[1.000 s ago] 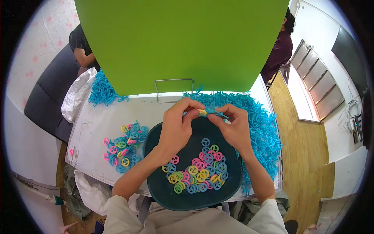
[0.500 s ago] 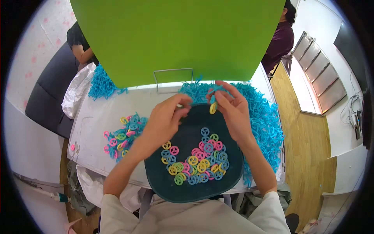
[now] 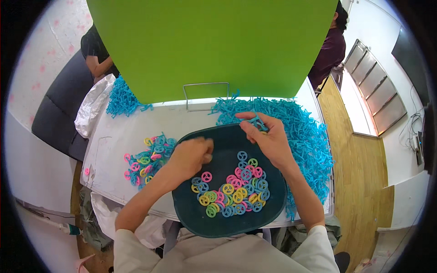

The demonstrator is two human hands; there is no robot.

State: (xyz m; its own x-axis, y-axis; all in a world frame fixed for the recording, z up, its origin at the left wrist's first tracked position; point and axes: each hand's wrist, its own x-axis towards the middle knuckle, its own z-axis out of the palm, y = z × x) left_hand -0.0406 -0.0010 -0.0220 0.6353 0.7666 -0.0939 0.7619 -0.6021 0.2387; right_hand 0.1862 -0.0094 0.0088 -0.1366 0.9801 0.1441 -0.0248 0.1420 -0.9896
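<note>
A dark green tub (image 3: pixel 227 227) stands in front of me with many small plastic wheels (image 3: pixel 236 196) in pink, yellow, blue and green. Over its far right rim, my right hand (image 3: pixel 273 139) pinches a blue branching plastic piece (image 3: pixel 257 123). A bit of a yellow wheel (image 3: pixel 264 132) shows at those fingers. My left hand (image 3: pixel 189 158) hovers over the left part of the tub, its fingers curled in and slightly blurred. Whatever it may hold is hidden.
A big heap of blue plastic pieces (image 3: pixel 300 132) covers the table's right side, with a smaller heap (image 3: pixel 123 98) at the far left. Blue pieces with wheels (image 3: pixel 148 159) lie left of the tub. A green panel (image 3: pixel 205 50) rises behind a wire stand (image 3: pixel 206 96). Two people sit beyond.
My left hand has moved down and left, away from my right hand, and its fingers have curled in. The right hand has come slightly lower, still with the blue piece.
</note>
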